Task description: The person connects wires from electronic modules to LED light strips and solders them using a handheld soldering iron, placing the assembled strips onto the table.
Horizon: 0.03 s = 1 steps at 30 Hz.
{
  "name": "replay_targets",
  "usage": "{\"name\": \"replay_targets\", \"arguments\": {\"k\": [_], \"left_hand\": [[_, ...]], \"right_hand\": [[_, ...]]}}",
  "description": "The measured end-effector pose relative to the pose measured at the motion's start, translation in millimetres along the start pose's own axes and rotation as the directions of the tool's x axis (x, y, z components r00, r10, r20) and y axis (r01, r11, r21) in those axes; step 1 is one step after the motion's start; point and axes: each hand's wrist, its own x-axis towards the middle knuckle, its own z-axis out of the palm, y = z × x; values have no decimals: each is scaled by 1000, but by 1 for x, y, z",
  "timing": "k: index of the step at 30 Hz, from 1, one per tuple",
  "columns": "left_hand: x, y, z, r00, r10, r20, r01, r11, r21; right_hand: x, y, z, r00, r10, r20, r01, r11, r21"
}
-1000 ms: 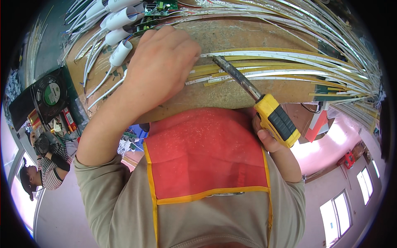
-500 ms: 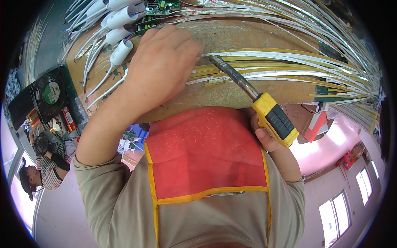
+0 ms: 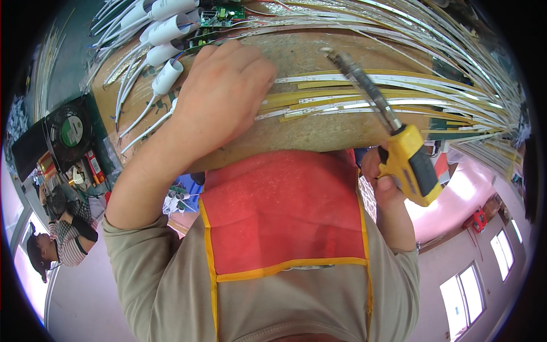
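Observation:
My left hand (image 3: 225, 94) is closed over the brown work board (image 3: 319, 51), knuckles up, its fingertips hidden beneath it. Close to those fingers lie the ends of several thin white and yellow light strips (image 3: 364, 78). A green circuit board (image 3: 223, 16) with red and white wires sits just beyond the hand. On the right, my right hand (image 3: 384, 182) is wrapped around the yellow and black handle of a soldering iron (image 3: 409, 162). Its dark metal shaft points up and to the left, with the tip raised beyond the strips.
White cylinders (image 3: 167, 77) with trailing cables crowd the board's far left. More strips run along its far side and curve off right. A black fan (image 3: 71, 130) stands at the left edge. Another person (image 3: 62, 242) sits at the far left.
The soldering iron has swung to the right, its tip moving away from the left hand and the strip ends. My right hand has shifted slightly right; my left hand stays almost in place.

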Motion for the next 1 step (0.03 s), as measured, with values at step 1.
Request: {"name": "replay_targets", "arguments": {"k": [1], "left_hand": [[0, 0, 0, 1000, -3, 11, 3, 1000, 10]], "right_hand": [[2, -3, 1, 997, 17, -78, -15, 999, 30]]}}
